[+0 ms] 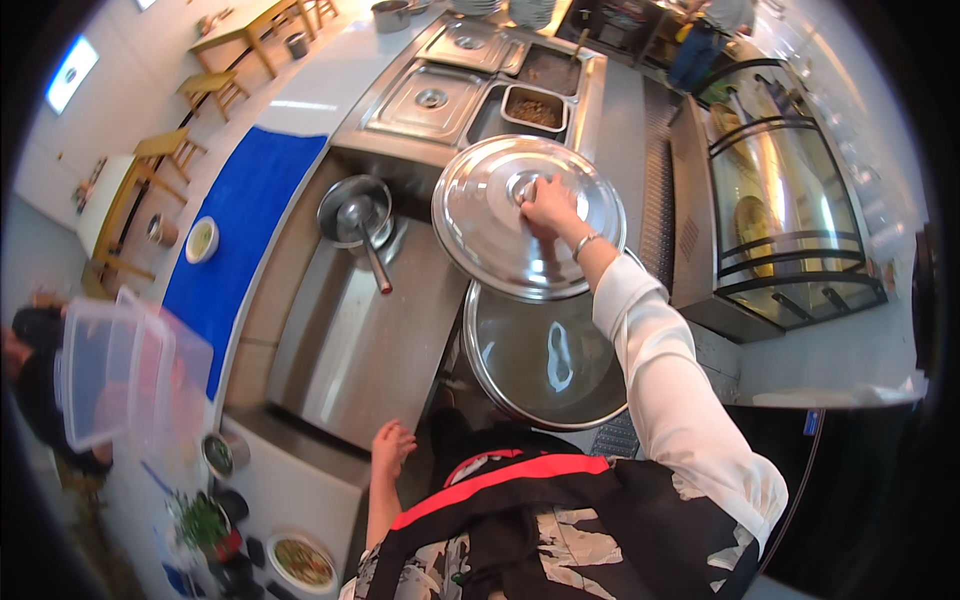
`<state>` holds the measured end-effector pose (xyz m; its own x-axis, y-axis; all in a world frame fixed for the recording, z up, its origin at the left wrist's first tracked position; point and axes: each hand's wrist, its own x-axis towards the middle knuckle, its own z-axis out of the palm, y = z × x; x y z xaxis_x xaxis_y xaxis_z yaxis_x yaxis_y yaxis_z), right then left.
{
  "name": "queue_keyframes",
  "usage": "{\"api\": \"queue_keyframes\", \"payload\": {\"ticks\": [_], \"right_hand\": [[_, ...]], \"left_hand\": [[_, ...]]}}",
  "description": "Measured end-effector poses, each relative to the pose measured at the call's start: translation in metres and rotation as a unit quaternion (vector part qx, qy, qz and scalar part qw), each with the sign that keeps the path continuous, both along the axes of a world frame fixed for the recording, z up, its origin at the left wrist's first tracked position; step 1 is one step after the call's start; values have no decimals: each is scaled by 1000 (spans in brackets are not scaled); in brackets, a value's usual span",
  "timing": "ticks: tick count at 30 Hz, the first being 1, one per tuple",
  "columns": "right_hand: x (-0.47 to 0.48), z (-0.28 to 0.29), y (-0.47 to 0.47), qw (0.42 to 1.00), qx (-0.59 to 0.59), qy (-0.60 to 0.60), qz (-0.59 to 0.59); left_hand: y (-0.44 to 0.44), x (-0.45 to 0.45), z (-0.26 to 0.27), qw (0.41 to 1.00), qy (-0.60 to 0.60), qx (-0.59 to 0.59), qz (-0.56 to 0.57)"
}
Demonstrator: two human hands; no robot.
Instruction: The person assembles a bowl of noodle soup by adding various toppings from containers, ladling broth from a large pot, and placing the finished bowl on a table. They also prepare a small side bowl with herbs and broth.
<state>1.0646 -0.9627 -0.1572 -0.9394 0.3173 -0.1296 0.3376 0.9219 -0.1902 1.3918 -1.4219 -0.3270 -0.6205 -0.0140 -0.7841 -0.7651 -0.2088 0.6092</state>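
A large round stainless-steel lid (pixel 480 202) is in my right hand (pixel 551 206), which grips its centre knob. Below the lid stands a big metal stockpot (pixel 540 367), its front part uncovered, with liquid inside catching a bright reflection. The lid hides the pot's far side. My left hand (pixel 392 448) hangs at the near edge of the steel counter (pixel 360 337), fingers slightly bent and apart, holding nothing. Farther along that counter, a long-handled ladle (pixel 367 240) rests in a metal bowl (pixel 334 202).
Lidded steel food pans (pixel 427 105) and a pan of brown food (pixel 534 109) lie ahead. A glass display case (pixel 787 195) stands right. Left are a blue cloth (pixel 240 202) and a person with clear plastic boxes (pixel 127 375). A bowl of food (pixel 302 562) sits near left.
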Motion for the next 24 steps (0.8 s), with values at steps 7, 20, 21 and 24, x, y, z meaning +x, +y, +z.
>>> {"api": "queue_keyframes", "payload": {"ticks": [7, 20, 21, 24], "right_hand": [[-25, -13, 24, 994, -20, 18, 106], [112, 14, 36, 983, -11, 88, 162], [127, 13, 35, 983, -11, 86, 162], [166, -1, 29, 983, -17, 79, 162]], "left_hand": [[46, 197, -31, 988, -78, -125, -43], [76, 429, -112, 962, -194, -99, 164], [79, 429, -111, 964, -185, -103, 161], [81, 426, -98, 969, -153, -130, 148]]}}
